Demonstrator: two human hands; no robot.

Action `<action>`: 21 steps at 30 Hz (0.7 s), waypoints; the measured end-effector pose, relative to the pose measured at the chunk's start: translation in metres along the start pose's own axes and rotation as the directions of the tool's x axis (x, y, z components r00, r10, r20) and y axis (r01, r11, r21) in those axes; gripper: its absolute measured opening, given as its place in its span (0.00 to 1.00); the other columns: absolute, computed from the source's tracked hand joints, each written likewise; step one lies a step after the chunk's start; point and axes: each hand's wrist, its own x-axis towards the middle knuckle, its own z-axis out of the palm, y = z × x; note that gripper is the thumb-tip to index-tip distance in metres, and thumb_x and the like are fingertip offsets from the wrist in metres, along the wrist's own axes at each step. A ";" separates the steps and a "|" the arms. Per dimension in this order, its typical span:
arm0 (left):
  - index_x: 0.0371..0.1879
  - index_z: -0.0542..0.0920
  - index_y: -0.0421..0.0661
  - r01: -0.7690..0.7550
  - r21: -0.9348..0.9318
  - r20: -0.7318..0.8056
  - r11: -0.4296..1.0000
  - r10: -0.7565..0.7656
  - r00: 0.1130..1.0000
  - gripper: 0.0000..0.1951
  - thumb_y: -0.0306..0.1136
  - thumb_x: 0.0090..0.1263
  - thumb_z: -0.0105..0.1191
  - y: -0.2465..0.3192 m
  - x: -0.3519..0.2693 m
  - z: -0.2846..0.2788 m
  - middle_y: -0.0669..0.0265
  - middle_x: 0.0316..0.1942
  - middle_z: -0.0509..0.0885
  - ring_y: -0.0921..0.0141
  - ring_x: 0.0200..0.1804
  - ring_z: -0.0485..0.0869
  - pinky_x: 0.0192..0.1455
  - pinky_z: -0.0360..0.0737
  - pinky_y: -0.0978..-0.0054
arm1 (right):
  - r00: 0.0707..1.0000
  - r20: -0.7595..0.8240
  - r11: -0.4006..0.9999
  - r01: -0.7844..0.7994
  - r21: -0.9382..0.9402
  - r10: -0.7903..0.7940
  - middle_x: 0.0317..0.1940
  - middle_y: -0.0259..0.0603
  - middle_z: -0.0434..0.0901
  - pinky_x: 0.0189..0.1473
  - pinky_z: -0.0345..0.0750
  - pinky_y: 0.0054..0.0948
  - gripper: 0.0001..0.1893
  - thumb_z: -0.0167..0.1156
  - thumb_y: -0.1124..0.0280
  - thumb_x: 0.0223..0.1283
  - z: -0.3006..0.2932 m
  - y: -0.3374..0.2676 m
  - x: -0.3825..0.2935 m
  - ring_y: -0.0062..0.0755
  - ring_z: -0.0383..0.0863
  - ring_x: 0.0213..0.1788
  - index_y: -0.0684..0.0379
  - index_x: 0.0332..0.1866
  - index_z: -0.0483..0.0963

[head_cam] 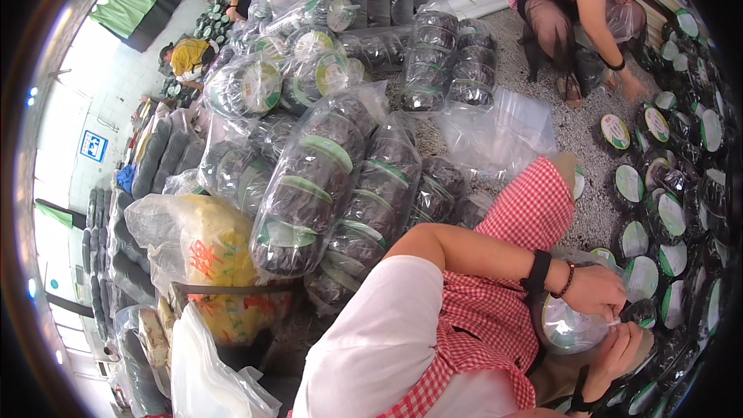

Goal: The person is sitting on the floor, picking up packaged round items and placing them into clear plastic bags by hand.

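Both hands meet at the gathered mouth of a clear plastic bag (pixel 580 325), drawn over a dark round pack with a round, green-rimmed label. My left hand (pixel 595 293), with a black wristband and a beaded bracelet, pinches the twisted plastic from above. Close below it, the fingers of my right hand (pixel 618 354) grip the same plastic; a black band circles that wrist. The bagged pack rests against my red checked apron (pixel 487 313). Many more dark round packs (pixel 630 183) with labels lie just beyond my hands.
Long clear bags of stacked dark packs (pixel 313 186) lie beside me on speckled ground. Flat empty plastic bags (pixel 499 133) lie ahead of my knee, others (pixel 209 371) behind me. A yellow sack (pixel 220 267) stands nearby. A crouching co-worker (pixel 580 11) reaches among the packs; two more people work farther off.
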 end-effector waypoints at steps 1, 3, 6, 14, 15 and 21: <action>0.29 0.77 0.45 -0.001 -0.010 0.006 1.000 0.001 1.000 0.08 0.37 0.60 0.55 0.002 0.003 0.001 0.65 0.28 0.77 0.62 0.35 0.77 0.39 0.73 0.64 | 0.999 0.007 0.999 -0.039 0.021 0.038 0.32 0.51 0.73 0.35 0.75 0.38 0.05 0.59 0.85 0.54 0.000 0.001 0.000 0.48 0.75 0.33 0.72 0.34 0.70; 0.27 0.75 0.49 -0.193 0.352 -0.008 0.916 0.209 0.978 0.06 0.37 0.58 0.54 0.007 0.006 -0.003 0.70 0.27 0.75 0.67 0.36 0.74 0.40 0.70 0.66 | 0.999 -0.032 1.000 -0.025 0.017 0.026 0.31 0.52 0.73 0.34 0.74 0.36 0.05 0.59 0.86 0.53 0.002 0.002 0.001 0.49 0.75 0.33 0.72 0.33 0.71; 0.27 0.74 0.53 -0.514 0.646 0.269 0.564 0.462 0.845 0.04 0.36 0.55 0.52 0.004 0.006 -0.023 0.74 0.28 0.72 0.71 0.37 0.71 0.41 0.66 0.70 | 0.980 0.189 0.981 -0.095 0.170 0.063 0.31 0.51 0.71 0.37 0.73 0.37 0.08 0.58 0.87 0.48 -0.008 -0.010 -0.009 0.49 0.73 0.33 0.69 0.34 0.70; 0.31 0.77 0.50 -0.142 0.491 0.016 0.859 0.155 0.988 0.13 0.45 0.54 0.55 -0.003 -0.002 0.007 0.71 0.31 0.76 0.67 0.43 0.76 0.43 0.71 0.66 | 0.749 0.372 0.709 -0.653 0.267 0.549 0.29 0.49 0.71 0.37 0.71 0.30 0.05 0.56 0.78 0.57 0.009 -0.007 -0.011 0.43 0.72 0.31 0.68 0.36 0.69; 0.32 0.78 0.49 -0.091 0.471 -0.023 0.877 0.115 0.993 0.15 0.47 0.54 0.56 -0.007 -0.002 0.011 0.70 0.31 0.78 0.67 0.42 0.77 0.43 0.72 0.65 | 0.750 0.362 0.665 -0.659 0.352 0.553 0.30 0.47 0.71 0.38 0.71 0.28 0.05 0.55 0.78 0.59 0.022 0.001 -0.006 0.39 0.73 0.33 0.68 0.38 0.70; 0.29 0.79 0.44 0.342 0.484 -0.561 0.805 -0.015 0.828 0.08 0.36 0.63 0.52 0.008 -0.026 -0.133 0.59 0.26 0.80 0.60 0.28 0.80 0.28 0.75 0.66 | 0.812 0.177 0.628 -0.551 0.550 0.557 0.42 0.41 0.74 0.43 0.71 0.24 0.08 0.49 0.76 0.65 0.043 0.042 0.003 0.27 0.73 0.38 0.67 0.46 0.70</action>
